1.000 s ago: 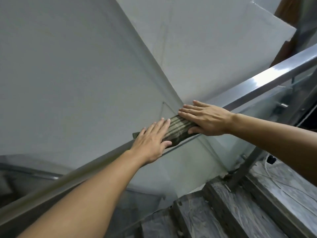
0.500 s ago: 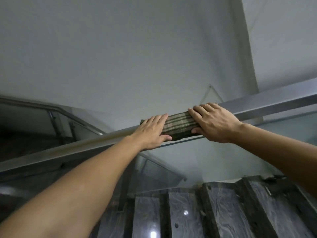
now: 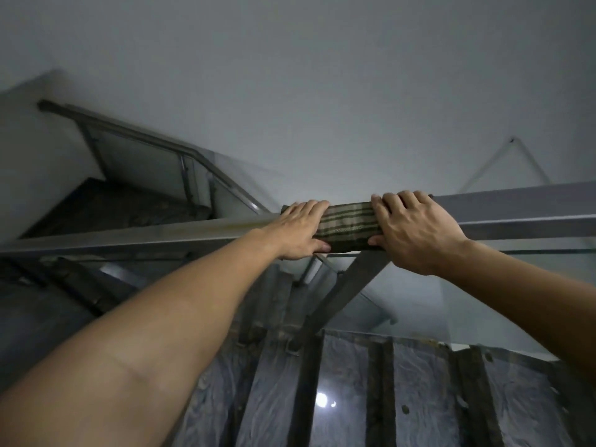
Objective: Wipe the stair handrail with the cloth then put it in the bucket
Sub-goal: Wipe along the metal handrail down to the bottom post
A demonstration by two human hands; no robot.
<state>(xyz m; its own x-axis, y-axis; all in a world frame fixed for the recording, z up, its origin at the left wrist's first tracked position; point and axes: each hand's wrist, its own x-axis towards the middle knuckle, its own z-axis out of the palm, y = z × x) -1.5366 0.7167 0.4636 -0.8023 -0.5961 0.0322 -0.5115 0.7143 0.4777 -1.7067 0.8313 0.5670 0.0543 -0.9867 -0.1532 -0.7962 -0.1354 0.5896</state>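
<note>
Both hands, left hand (image 3: 298,230) and right hand (image 3: 416,230), grip the cloth (image 3: 348,225), now slid further along the rail (image 3: 516,211); wiping continues, no bucket visible.

Both hands, left hand (image 3: 301,229) and right hand (image 3: 414,230), on striped cloth (image 3: 350,225) over handrail (image 3: 516,209).

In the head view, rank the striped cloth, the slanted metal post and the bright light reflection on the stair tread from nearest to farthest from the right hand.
From the right hand:
1. Cloth, under its fingers on the handrail.
2. Metal post, just below, slanting down-left.
3. Light reflection, far below on a stair tread.
</note>
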